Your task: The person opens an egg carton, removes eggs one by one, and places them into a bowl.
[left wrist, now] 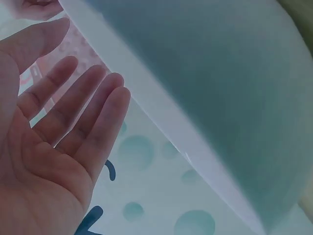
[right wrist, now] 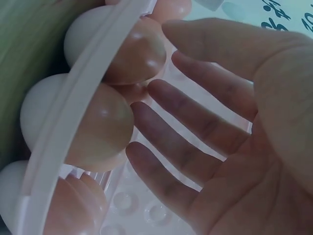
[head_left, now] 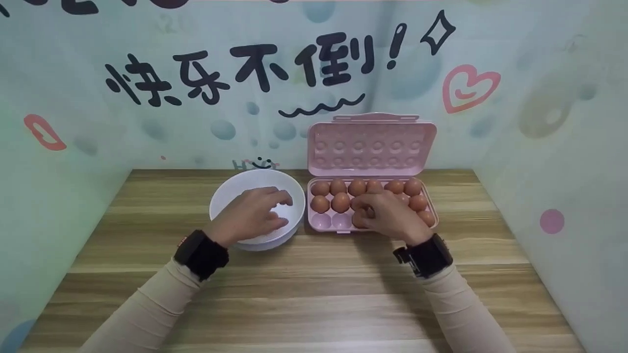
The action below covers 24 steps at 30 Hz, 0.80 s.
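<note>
The table (head_left: pixel 314 299) lies in front of you, and your sleeves (head_left: pixel 135 314) reach in across its near part. On the left, your left hand (head_left: pixel 248 213) hangs over the bowl (head_left: pixel 267 243), its fingers (left wrist: pixel 103 122) parted and holding nothing. The bowl sits just left of the tray (head_left: pixel 321 223), probably so one reach serves both. On the right, your right hand (head_left: pixel 391 213) bends over the tray, its fingers (right wrist: pixel 181 147) slightly spread beside an egg (head_left: pixel 358 220) of the near row; no grip shows, and you cannot tell whether they touch it. The two left pockets of that row hold none. Farther back, eggs (head_left: pixel 340 202) sit in their own pockets, which likely stops them rolling. At the far edge the lid (head_left: pixel 371 142) is tipped back before the wall (head_left: pixel 191 137), presumably leaving your fingers room from above.
</note>
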Tool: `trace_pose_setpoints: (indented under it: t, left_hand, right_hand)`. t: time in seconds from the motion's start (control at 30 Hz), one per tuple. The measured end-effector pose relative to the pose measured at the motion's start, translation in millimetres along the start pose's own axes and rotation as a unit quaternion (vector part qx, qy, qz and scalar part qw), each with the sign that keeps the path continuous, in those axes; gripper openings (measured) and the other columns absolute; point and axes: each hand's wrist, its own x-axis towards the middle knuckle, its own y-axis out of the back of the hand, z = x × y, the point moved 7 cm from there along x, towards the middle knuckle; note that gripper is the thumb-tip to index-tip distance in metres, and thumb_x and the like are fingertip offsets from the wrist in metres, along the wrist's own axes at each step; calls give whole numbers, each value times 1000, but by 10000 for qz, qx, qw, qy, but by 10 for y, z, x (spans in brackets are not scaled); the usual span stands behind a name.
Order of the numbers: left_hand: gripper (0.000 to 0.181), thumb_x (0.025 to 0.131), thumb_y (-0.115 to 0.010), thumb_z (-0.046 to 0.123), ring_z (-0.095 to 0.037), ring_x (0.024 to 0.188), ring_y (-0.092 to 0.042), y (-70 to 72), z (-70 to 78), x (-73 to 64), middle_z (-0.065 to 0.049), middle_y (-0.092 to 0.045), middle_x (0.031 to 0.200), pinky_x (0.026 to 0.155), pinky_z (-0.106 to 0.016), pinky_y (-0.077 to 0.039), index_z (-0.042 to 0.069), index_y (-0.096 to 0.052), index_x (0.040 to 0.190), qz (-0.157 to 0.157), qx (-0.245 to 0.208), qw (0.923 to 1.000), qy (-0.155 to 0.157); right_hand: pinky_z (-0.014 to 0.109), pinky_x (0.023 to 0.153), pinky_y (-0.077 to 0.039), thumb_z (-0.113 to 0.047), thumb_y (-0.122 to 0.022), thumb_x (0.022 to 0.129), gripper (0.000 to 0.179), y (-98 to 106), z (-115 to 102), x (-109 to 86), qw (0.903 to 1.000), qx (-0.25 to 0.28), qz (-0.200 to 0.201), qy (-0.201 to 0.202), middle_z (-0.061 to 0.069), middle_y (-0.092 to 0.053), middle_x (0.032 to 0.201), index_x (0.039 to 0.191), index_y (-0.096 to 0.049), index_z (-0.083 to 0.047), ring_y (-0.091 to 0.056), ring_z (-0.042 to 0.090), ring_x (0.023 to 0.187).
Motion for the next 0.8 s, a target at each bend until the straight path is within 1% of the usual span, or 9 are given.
trace_pose_setpoints:
  t: [0.17,0.27,0.33,0.43,0.5,0.6,0.8]
  left_hand:
    - [33,94,-82,19,-27,98,-72,-87,59,19,-9,-74,118,87,-42,-60,11,-70,124,80,-309,9992,233]
    - [37,94,-83,25,-25,106,-71,-118,80,29,-5,-74,121,86,-47,-60,17,-70,128,164,-320,9981,494]
    - [39,93,-83,27,-24,109,-70,-128,99,37,-2,-74,122,85,-50,-59,19,-70,129,239,-320,9975,591]
    - [39,94,-83,26,-23,110,-69,-144,144,56,-2,-74,123,88,-49,-58,18,-70,130,344,-419,9972,517]
    - [39,94,-83,23,-24,108,-69,-153,181,72,-4,-74,123,93,-46,-57,15,-71,129,436,-513,9971,359]
    - [38,94,-83,22,-25,107,-69,-175,227,91,-6,-73,123,95,-43,-57,14,-70,129,522,-634,9964,224]
    - [33,95,-82,23,-24,105,-69,-240,263,124,-7,-73,116,91,-44,-57,15,-70,125,648,-756,9947,269]
  right_hand:
    - [31,63,-42,-4,-85,85,16,-30,9,11,10000,-7,-90,-35,-1,-52,81,87,-70,-10,-53,17,72]
    - [30,62,-42,-3,-83,85,15,-37,-2,13,10000,-6,-60,60,-2,-52,78,86,-70,-9,-53,15,70]
    - [29,62,-42,0,-81,85,15,-41,-14,12,9998,-15,9,185,1,-52,76,83,-68,-7,-53,15,69]
    - [30,64,-41,2,-80,83,16,-51,-31,11,9994,-71,128,324,7,-55,77,83,-67,-6,-51,17,72]
    - [31,66,-40,3,-79,82,16,-59,-38,14,9992,-124,190,343,8,-54,77,81,-66,-5,-49,18,74]
    - [32,66,-39,4,-79,80,17,-69,-50,29,9987,-215,281,374,5,-50,75,79,-64,-4,-48,19,74]
    - [30,62,-35,7,-77,77,19,-79,-63,49,9980,-253,417,389,-5,-42,70,76,-63,-5,-46,16,66]
